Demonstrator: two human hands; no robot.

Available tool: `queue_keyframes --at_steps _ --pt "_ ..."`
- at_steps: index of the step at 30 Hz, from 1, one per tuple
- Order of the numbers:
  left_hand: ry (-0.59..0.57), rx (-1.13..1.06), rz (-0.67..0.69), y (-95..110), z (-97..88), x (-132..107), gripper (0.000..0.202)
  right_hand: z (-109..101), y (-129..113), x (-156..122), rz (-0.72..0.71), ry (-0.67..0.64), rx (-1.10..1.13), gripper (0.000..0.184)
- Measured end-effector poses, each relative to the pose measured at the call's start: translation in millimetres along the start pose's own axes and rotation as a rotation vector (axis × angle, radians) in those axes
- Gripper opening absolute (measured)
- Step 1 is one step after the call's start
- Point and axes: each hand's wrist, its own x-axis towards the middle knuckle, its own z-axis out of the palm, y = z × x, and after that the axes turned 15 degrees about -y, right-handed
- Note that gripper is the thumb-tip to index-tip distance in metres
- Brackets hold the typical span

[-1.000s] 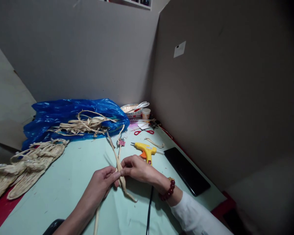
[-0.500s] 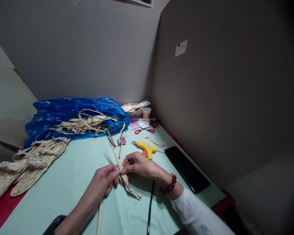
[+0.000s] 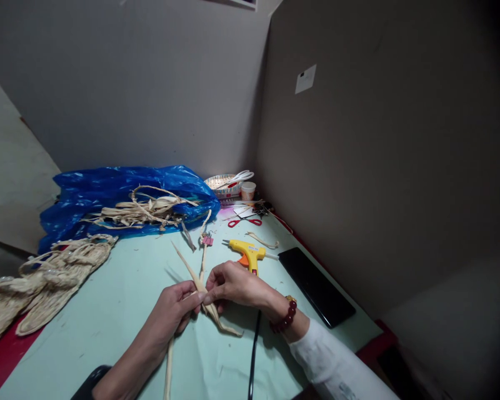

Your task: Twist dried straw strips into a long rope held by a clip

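Both of my hands pinch pale dried leaf strips (image 3: 190, 268) where they cross at the middle of the light green table (image 3: 120, 300). My left hand (image 3: 173, 314) grips them from the left, fingers closed. From the right, my right hand (image 3: 233, 284), with a dark red bead bracelet on its wrist, closes finger and thumb on the same strips. One strip runs up to a pink binder clip (image 3: 207, 240); another trails toward me. A yellow glue gun (image 3: 249, 253) lies just beyond my right hand.
A blue plastic bag (image 3: 108, 191) with a heap of dried strips (image 3: 139, 211) lies at the back. Woven straw pieces (image 3: 45, 280) sit at the left. Red scissors (image 3: 244, 222), a small basket (image 3: 223, 186), a cup (image 3: 248, 190) and a black phone (image 3: 319, 286) lie at the right.
The long strip's far end has swung to the left, away from the heap. Both hands stay pinched on the crossing and have shifted only slightly.
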Motion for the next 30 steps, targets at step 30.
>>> queue_keyframes --at_steps 30 --pt "0.045 0.034 0.028 2.0 3.0 -4.3 0.022 5.3 -11.4 -1.2 0.004 0.098 -0.236 0.021"
